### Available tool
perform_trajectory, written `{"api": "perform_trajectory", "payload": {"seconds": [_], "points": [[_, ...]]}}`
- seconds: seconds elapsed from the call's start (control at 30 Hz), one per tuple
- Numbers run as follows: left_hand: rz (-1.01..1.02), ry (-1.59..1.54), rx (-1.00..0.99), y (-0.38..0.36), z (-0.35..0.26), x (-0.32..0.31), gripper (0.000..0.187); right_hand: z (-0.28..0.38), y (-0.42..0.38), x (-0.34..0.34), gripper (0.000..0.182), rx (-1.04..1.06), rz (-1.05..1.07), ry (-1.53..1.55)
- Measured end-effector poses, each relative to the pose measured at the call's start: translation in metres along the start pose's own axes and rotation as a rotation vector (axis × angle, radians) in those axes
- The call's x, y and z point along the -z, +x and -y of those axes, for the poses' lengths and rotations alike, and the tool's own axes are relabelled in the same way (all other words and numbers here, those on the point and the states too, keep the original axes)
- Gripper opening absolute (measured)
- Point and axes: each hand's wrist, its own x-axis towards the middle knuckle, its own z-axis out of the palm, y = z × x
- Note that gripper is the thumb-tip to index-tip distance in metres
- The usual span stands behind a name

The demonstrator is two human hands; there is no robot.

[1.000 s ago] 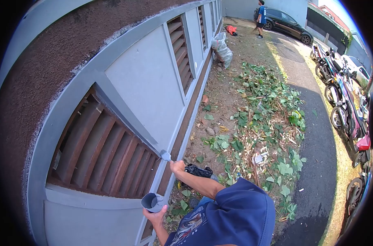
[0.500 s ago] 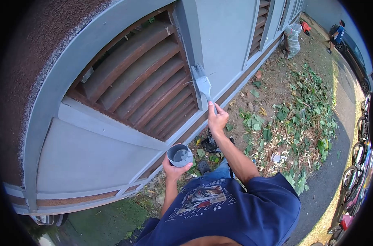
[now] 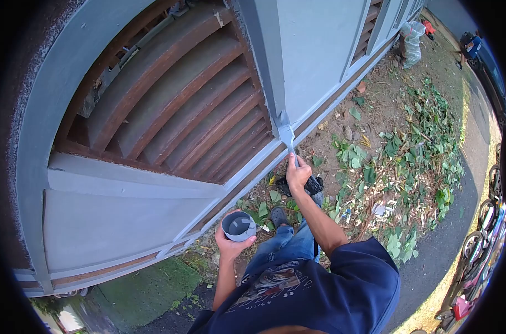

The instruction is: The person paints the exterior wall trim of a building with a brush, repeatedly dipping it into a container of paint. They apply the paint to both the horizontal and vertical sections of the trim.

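My left hand [image 3: 229, 245] is wrapped round a round cup [image 3: 239, 226] with grey paint inside. In my right hand [image 3: 298, 173] is the handle of a paintbrush [image 3: 287, 134] coated in light grey paint. Its bristles are at the lower end of the grey upright frame [image 3: 270, 61], beside the lower right corner of the brown louvred vent [image 3: 180, 106]. Grey wall panels [image 3: 311, 55] lie to the right of that frame, and another panel [image 3: 119, 228] is below the vent.
Cut leaves and twigs [image 3: 408, 167] cover the soil on the right. A filled clear bag [image 3: 411, 47] is by the wall. Farther off are a person [image 3: 472, 47], a dark car [image 3: 493, 78] and several bicycles [image 3: 478, 239]. A black bag [image 3: 311, 186] lies near my feet.
My right hand and the brush have moved down the upright frame to its lower end. The view has shifted, and the cup in my left hand appears slightly lower and farther left.
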Motion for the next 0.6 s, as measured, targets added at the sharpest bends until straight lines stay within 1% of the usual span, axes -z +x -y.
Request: {"api": "perform_trajectory", "payload": {"seconds": [0.07, 0.1, 0.17, 0.2, 0.23, 0.3, 0.33, 0.37, 0.43, 0.47, 0.5, 0.57, 0.6], "points": [[-0.019, -0.021, -0.011, -0.002, -0.004, -0.001, 0.079, 0.029, -0.018, 0.02, 0.028, 0.171, -0.021, 0.04], [-0.023, -0.028, -0.012, -0.001, -0.005, -0.001, 0.079, 0.039, -0.02, 0.026, 0.028, 0.178, -0.019, 0.037], [0.003, -0.012, -0.012, 0.001, -0.004, -0.001, 0.079, 0.057, -0.021, 0.037, 0.022, 0.411, -0.003, 0.082], [0.009, 0.008, -0.01, 0.002, -0.004, -0.002, 0.079, 0.067, -0.017, 0.038, 0.019, 0.45, -0.013, 0.116], [0.001, 0.001, -0.009, 0.004, -0.004, -0.005, 0.079, 0.069, -0.011, 0.036, 0.019, 0.458, -0.007, 0.112], [0.029, -0.019, -0.021, 0.009, -0.005, -0.011, 0.078, 0.069, 0.002, 0.03, 0.019, 0.325, 0.011, 0.116], [0.032, 0.001, -0.029, 0.01, -0.007, -0.014, 0.078, 0.06, 0.008, 0.027, 0.022, 0.264, 0.059, 0.086], [0.027, 0.002, -0.024, 0.01, -0.006, -0.015, 0.078, 0.045, 0.011, 0.026, 0.022, 0.261, 0.065, 0.083], [0.052, 0.017, -0.058, 0.012, -0.006, -0.018, 0.078, 0.021, 0.01, 0.021, 0.025, 0.291, 0.07, -0.057], [0.047, 0.004, -0.035, 0.011, -0.009, -0.021, 0.078, 0.01, 0.007, 0.022, 0.029, 0.22, 0.087, -0.071], [0.044, 0.01, -0.025, 0.007, -0.009, -0.02, 0.078, 0.003, 0.0, 0.029, 0.029, 0.212, 0.095, -0.074], [0.045, -0.025, -0.028, 0.01, -0.006, -0.02, 0.078, 0.005, -0.005, 0.037, 0.029, 0.186, 0.091, -0.093], [0.029, -0.04, -0.029, 0.009, -0.004, -0.02, 0.078, 0.008, -0.009, 0.043, 0.026, 0.15, 0.106, -0.1]]}}
